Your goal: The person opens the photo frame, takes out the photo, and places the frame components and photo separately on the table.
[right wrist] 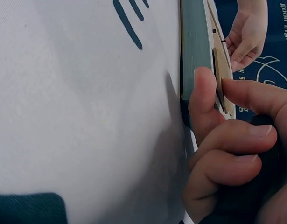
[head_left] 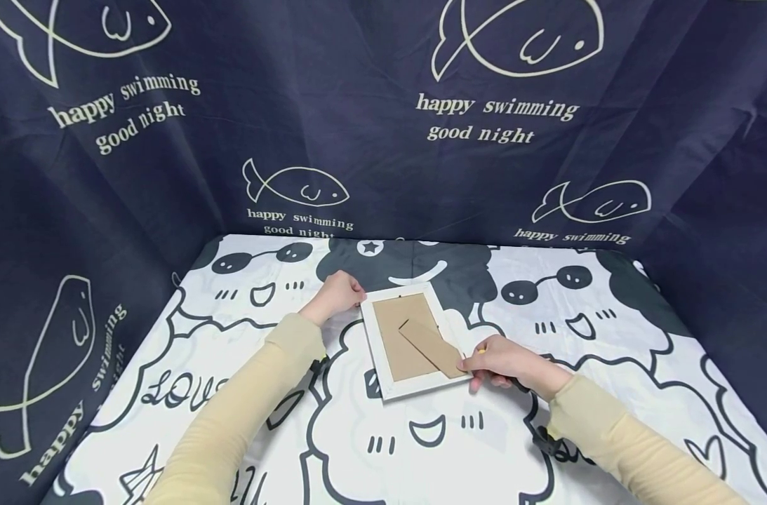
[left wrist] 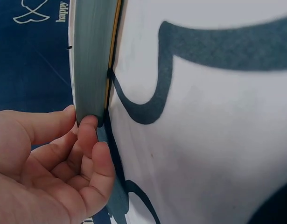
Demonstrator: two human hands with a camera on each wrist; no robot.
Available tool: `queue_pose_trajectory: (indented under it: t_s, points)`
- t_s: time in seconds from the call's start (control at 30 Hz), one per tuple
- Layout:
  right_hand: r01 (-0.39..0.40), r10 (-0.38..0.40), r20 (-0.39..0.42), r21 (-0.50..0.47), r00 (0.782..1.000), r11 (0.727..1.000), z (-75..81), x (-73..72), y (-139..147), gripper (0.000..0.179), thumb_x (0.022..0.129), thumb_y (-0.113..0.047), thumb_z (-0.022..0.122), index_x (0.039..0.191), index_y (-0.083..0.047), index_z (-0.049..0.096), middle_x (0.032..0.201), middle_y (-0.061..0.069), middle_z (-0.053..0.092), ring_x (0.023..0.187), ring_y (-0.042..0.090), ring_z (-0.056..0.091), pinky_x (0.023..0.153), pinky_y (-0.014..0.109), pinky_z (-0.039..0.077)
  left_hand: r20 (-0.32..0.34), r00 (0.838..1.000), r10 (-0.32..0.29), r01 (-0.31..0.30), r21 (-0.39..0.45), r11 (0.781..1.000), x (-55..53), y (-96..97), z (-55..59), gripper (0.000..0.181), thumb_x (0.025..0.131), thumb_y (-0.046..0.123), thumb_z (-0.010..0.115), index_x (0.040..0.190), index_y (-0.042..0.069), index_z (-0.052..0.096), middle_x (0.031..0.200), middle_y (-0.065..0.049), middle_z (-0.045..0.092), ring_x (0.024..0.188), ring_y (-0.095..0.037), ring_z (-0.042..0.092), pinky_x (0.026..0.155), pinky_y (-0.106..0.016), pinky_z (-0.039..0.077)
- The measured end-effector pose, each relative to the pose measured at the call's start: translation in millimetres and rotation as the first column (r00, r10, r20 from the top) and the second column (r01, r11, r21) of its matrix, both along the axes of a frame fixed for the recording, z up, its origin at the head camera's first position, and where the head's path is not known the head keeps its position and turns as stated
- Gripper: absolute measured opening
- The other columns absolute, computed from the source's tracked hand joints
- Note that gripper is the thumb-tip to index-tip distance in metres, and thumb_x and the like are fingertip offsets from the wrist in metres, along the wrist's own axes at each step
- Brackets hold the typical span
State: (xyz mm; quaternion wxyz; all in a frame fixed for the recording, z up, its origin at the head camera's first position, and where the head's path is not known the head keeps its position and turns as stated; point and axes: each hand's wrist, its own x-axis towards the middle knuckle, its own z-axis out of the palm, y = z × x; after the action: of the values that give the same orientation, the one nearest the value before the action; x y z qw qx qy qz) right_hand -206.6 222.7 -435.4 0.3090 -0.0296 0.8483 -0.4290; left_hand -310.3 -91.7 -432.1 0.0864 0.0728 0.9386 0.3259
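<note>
A white picture frame (head_left: 373, 344) is held back side up over the patterned cloth, turned slightly. Its brown backing board (head_left: 391, 344) carries a brown stand leg (head_left: 430, 344) that slants toward the near right corner. My left hand (head_left: 337, 294) pinches the far left corner between thumb and fingers; the left wrist view shows the frame's pale side edge (left wrist: 91, 60) there. At the near right corner, my right hand (head_left: 508, 359) pinches the frame, its thumb on the back near the stand's end and a finger against the side. The frame's front faces down, hidden.
A white cloth (head_left: 478, 449) with dark cartoon drawings covers the table. Dark blue curtains (head_left: 383, 140) printed with fish and lettering hang behind it and along both sides.
</note>
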Motion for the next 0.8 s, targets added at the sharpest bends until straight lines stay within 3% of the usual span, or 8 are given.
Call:
queue_pose_trajectory:
  t_s: [0.47,0.7,0.8]
  points:
    - [-0.010,0.010,0.007,-0.004,1.000,1.000,2.5,2.3,-2.2,0.030,0.083,-0.026,0.069,0.069,-0.002,0.056,0.060,0.007,0.068,0.034,0.005,0.031,0.037,0.020,0.028,-0.024,1.000,-0.003,0.003,-0.026,1.000,-4.3,4.8,-1.3,0.013,0.086,0.016,0.066,0.080,0.008,0.074,0.068,0.001,0.069,0.068,-0.014,0.058,0.063,-0.023,0.043]
    - [-0.058,0.059,-0.024,0.016,0.998,0.998,6.2,-1.9,0.7,0.032,0.083,-0.030,0.069,0.077,-0.002,0.057,0.060,0.007,0.067,0.034,0.005,0.030,0.036,0.020,0.027,0.022,0.999,0.025,-0.026,0.021,0.999,2.8,3.6,-5.2,0.025,0.089,0.018,0.064,0.104,0.000,0.068,0.096,-0.011,0.070,0.088,-0.021,0.064,0.081,-0.034,0.050]
    - [-0.081,0.083,-0.048,0.032,0.995,0.996,9.2,-4.8,2.5,0.033,0.083,-0.032,0.069,0.079,-0.001,0.058,0.061,0.009,0.068,0.035,0.006,0.031,0.036,0.020,0.027,0.046,0.999,0.029,-0.030,0.030,0.999,11.0,0.9,-7.0,0.031,0.089,0.020,0.063,0.110,-0.003,0.065,0.098,-0.013,0.069,0.088,-0.021,0.064,0.080,-0.034,0.051]
